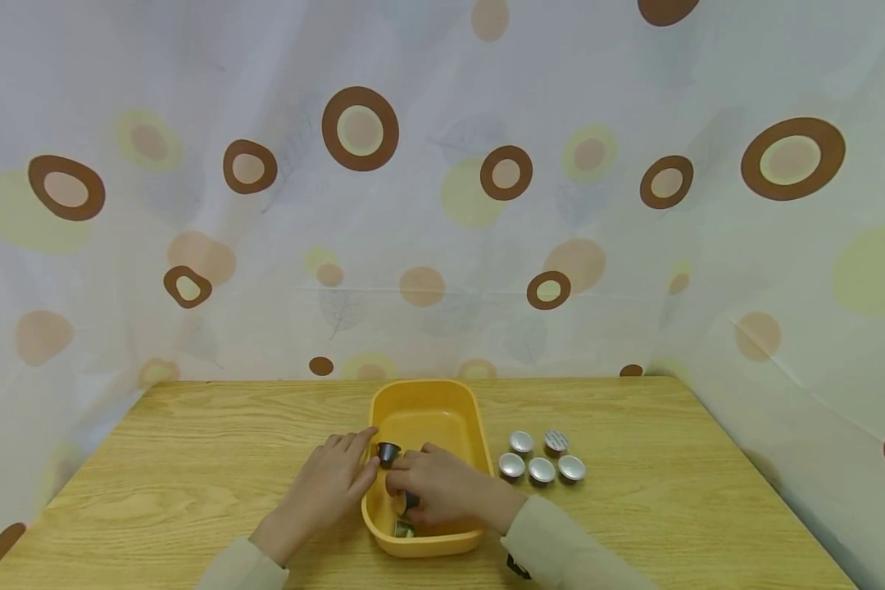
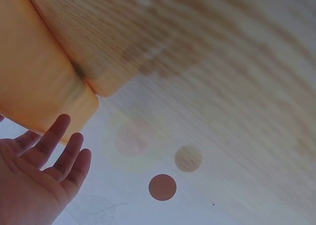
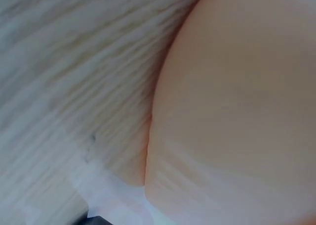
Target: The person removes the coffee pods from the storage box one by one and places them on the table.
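Observation:
An orange plastic bin (image 1: 428, 397) stands on the table with a few coffee capsules in it. My right hand (image 1: 442, 487) reaches inside over the right rim, its curled fingers pinching a dark capsule (image 1: 410, 500). Just below it a greenish capsule (image 1: 404, 529) lies on the bin's floor. Another dark capsule (image 1: 388, 453) lies by the left wall. My left hand (image 1: 332, 474) rests at the left rim with its fingers extended. In the left wrist view that hand (image 2: 39, 170) shows spread fingers beside the bin wall (image 2: 39, 62).
Several capsules with silver lids (image 1: 542, 470) stand grouped right of the bin, lids up. The wood-grain table (image 1: 229, 442) extends to both sides. A patterned curtain (image 1: 428, 205) closes off the back and sides. A small black object (image 1: 517, 566) shows beneath the right sleeve.

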Demonstrator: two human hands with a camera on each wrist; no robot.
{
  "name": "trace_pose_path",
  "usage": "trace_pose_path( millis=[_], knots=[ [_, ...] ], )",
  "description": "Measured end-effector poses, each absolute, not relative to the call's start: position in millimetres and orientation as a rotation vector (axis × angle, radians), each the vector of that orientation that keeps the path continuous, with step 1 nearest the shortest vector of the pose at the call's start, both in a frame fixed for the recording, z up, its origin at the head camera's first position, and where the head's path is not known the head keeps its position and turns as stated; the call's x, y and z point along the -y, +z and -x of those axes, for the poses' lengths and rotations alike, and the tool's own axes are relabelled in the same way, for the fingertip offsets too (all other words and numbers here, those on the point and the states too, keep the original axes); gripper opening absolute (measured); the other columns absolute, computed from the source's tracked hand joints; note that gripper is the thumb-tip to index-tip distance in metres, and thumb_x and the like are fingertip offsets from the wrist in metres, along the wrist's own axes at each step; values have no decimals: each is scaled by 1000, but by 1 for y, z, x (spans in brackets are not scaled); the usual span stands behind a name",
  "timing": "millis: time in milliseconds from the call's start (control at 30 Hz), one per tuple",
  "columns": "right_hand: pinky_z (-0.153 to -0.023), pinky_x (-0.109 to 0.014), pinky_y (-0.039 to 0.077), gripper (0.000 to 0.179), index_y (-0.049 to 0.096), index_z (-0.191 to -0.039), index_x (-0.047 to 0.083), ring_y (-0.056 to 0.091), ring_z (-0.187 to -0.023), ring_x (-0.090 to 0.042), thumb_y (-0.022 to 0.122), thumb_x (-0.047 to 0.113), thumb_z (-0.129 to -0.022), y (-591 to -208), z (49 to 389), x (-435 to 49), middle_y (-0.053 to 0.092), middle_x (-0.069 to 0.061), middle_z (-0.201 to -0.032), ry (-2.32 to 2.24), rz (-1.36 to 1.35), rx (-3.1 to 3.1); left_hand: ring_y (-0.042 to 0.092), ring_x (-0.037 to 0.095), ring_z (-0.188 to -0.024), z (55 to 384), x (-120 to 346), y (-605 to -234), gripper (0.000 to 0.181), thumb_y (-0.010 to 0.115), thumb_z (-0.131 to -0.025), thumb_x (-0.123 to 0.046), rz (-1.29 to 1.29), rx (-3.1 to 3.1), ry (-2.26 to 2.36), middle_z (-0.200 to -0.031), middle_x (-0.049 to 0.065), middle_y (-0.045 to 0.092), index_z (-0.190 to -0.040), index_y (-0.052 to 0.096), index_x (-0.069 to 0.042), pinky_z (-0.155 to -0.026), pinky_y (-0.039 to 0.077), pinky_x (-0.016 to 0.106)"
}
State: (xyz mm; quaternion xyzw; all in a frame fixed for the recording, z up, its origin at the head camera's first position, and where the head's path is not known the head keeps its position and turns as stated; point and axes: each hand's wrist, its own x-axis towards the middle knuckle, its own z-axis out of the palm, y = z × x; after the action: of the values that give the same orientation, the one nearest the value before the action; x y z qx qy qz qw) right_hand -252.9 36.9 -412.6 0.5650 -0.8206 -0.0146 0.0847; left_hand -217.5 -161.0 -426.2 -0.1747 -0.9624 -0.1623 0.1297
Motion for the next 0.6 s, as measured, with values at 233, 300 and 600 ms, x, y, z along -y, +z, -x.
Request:
trace_pose_path(
  millis=[233,300,600],
  knots=[
    [-71,-20,41,27,61,-103,22,57,-91,-5,67,32,-79,-408,256,-42,61,11,-103,39,-1671,2448,53,24,-108,217,161,-426,44,45,-95,-34,499,2797,-477,-116,6,60,-132,47,-11,-87,45,43],
    [-74,-22,43,28,61,-105,21,58,-93,-7,67,31,-79,-407,257,-44,61,10,-105,41,-1670,2453,53,24,-108,217,161,-426,44,45,-95,-34,497,2797,-469,-116,5,61,-132,47,-11,-87,45,42],
    [-74,-24,43,31,62,-108,19,55,-87,-6,67,29,-78,-401,259,-52,57,8,-99,69,-1650,2480,53,24,-109,217,161,-426,44,45,-94,-34,497,2800,-475,-117,6,60,-132,47,-11,-88,45,43]
  ],
)
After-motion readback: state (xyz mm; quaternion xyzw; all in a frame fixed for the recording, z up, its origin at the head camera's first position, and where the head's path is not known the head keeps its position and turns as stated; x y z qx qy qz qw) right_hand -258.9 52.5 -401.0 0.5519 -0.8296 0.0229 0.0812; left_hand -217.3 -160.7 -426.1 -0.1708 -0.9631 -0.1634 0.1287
